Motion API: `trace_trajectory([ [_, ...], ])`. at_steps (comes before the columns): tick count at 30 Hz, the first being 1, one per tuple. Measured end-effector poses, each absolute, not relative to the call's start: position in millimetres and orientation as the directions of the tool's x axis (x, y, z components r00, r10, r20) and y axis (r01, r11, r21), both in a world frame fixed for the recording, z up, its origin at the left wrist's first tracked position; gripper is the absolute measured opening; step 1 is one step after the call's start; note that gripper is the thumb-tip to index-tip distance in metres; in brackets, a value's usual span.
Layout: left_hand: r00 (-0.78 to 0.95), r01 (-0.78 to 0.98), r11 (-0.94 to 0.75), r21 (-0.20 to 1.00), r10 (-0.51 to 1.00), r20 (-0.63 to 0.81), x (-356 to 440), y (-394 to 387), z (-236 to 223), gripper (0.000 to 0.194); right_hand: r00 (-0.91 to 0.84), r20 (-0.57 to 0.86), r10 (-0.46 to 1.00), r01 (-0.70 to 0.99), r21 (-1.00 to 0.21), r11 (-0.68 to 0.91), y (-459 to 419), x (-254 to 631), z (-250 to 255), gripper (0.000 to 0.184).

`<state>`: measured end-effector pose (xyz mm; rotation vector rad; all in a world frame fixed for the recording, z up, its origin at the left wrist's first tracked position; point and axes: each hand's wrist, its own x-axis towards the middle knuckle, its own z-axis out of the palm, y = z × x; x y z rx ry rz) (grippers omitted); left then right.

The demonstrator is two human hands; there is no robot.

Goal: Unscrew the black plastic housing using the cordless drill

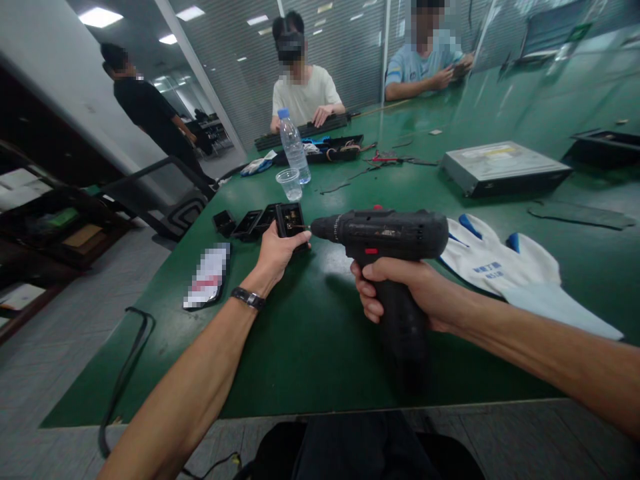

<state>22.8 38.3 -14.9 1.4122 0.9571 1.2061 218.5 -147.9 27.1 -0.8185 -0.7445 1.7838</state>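
Note:
My right hand (pixel 395 287) is wrapped round the grip of a black cordless drill (pixel 395 233), which points left. The drill's thin bit reaches the open side of a small black box (pixel 291 219) with brass-coloured parts inside; whether it touches a screw is too small to tell. My left hand (pixel 280 252) grips that box from below and the left, thumb along its lower edge. More black box-like pieces (pixel 247 225) sit on the green table just left of it. Beside the drill's rear end lies a white and blue work glove (pixel 500 263).
A phone (pixel 207 275) lies left of my left arm. A plastic cup (pixel 289 185) and a water bottle (pixel 295 148) stand beyond the box. Farther right rests a flat metal disc drive (pixel 505 167). Two people sit across the green table (pixel 320 353); another person stands at left.

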Motion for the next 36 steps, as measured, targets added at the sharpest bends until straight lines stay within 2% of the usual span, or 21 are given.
trace_trajectory([
  [36,0.185,-0.043,-0.18,0.983,0.965,0.185,22.8,39.4,-15.9,0.053,-0.29,-0.191,0.938,-0.529,-0.784,-0.324,-147.7,219.0,25.3,0.009],
])
